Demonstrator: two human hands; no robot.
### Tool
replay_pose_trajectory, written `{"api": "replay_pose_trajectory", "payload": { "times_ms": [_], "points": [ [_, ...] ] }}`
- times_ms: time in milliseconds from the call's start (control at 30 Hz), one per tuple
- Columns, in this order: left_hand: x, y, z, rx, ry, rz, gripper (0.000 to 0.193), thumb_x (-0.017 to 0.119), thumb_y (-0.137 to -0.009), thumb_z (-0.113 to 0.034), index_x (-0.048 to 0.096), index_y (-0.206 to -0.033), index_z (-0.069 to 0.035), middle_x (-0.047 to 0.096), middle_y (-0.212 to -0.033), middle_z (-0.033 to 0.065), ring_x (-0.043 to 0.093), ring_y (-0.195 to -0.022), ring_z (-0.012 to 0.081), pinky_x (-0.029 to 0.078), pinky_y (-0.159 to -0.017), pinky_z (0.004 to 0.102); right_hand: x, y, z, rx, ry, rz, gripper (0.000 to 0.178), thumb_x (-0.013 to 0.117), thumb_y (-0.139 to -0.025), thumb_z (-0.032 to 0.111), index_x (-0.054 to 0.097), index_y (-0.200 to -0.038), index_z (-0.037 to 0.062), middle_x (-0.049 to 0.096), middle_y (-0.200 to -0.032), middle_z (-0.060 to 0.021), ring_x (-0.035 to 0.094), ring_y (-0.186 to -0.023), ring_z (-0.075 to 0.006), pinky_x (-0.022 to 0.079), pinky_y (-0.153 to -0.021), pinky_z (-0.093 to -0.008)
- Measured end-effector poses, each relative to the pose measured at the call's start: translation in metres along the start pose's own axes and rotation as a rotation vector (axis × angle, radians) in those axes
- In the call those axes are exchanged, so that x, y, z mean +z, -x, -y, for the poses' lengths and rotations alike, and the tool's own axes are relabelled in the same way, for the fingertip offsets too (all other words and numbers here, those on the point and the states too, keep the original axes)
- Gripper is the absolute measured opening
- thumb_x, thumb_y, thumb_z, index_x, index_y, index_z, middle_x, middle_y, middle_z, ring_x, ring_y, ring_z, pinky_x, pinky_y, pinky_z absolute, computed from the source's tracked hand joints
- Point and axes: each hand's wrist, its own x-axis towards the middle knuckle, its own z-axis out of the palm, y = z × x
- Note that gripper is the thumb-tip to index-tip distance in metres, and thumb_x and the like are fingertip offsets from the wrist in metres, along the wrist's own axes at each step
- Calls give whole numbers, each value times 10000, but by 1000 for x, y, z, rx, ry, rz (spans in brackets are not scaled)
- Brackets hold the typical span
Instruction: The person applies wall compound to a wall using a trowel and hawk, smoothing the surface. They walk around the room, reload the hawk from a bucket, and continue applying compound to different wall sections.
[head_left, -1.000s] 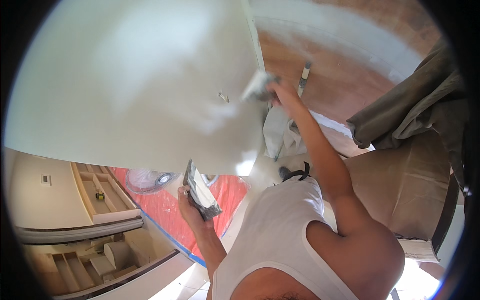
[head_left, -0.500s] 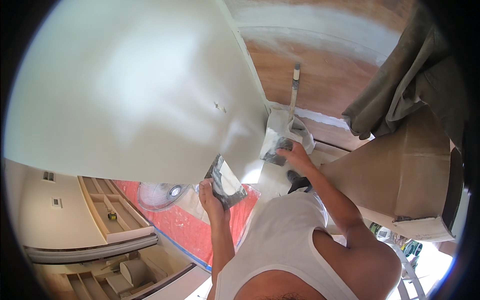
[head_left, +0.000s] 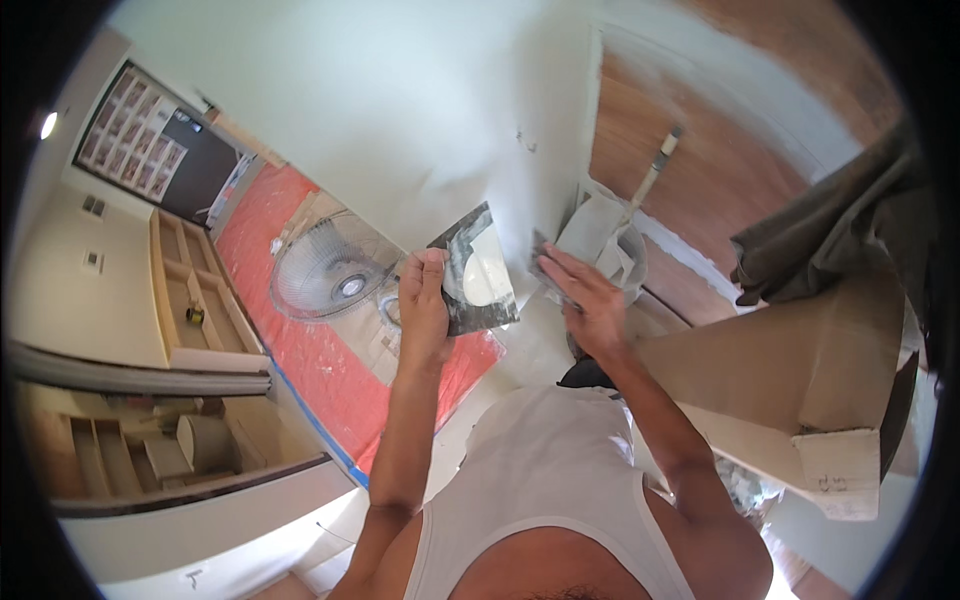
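1. In the head view, we see the left hand clamped on the left edge of a dark plate, fingertips on its upper face.
2. We locate the plate in front of the torso, tilted, with a mound of white paste spread across its middle.
3. We observe the right hand closed on a thin dark blade, fingers laid along it. The blade is blurred; it is just beside the plate's right edge, apart from it.
4. Beyond both hands, we note a pale wall panel; behind the right hand are a whitish container and a tilted pole, whose lower end meets the container.
5. On the left, we identify a round fan over a red floor sheet, and a wooden shelf unit bearing a yellow-and-black tool.
6. On the right, we find a cardboard box with dark cloth near its upper edge.
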Motion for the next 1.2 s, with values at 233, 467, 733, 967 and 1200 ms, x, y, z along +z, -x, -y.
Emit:
{"api": "replay_pose_trajectory", "payload": {
  "times_ms": [233,467,733,967,1200],
  "points": [
    [-15,-8,-37,168,-513,210,236,485,-1020,-281,535,-956,-58,445,-773,-46,383,-713,39,342,-624,200,-40,-51,13,-381,-96,245,537,672,-571,-106,722,-1042,148,667,-1182,10,549,-1208,-241,353,-1067,-472],
    [1,-12,-53,186,-689,236,230,482,-1020,-259,530,-951,-45,434,-743,-46,382,-700,45,351,-634,210,-49,-73,10,-422,-83,238,509,687,-552,-93,729,-996,154,682,-1133,44,548,-1196,-229,329,-1085,-462],
    [-6,-13,-60,303,-724,17,222,474,-1019,-240,546,-948,-42,495,-849,-16,429,-808,78,371,-753,228,-45,-79,-89,327,-358,101,259,663,-797,-17,703,-1023,103,688,-1091,-27,586,-1101,-155,434,-957,-373],
    [-7,-2,-47,197,-549,-64,241,499,-1011,-284,524,-900,-71,462,-835,-35,404,-805,78,348,-752,224,-24,-154,-288,965,-1013,-253,290,668,-815,176,597,-1070,57,623,-944,-58,590,-866,-181,469,-801,-346],
    [-8,14,-37,141,-499,-227,227,495,-1016,-266,540,-901,-75,503,-858,-33,435,-816,74,372,-763,231,25,-205,-326,1082,-947,-78,213,621,-793,131,591,-995,73,589,-966,-66,563,-896,-192,484,-772,-369]
  ]
}}
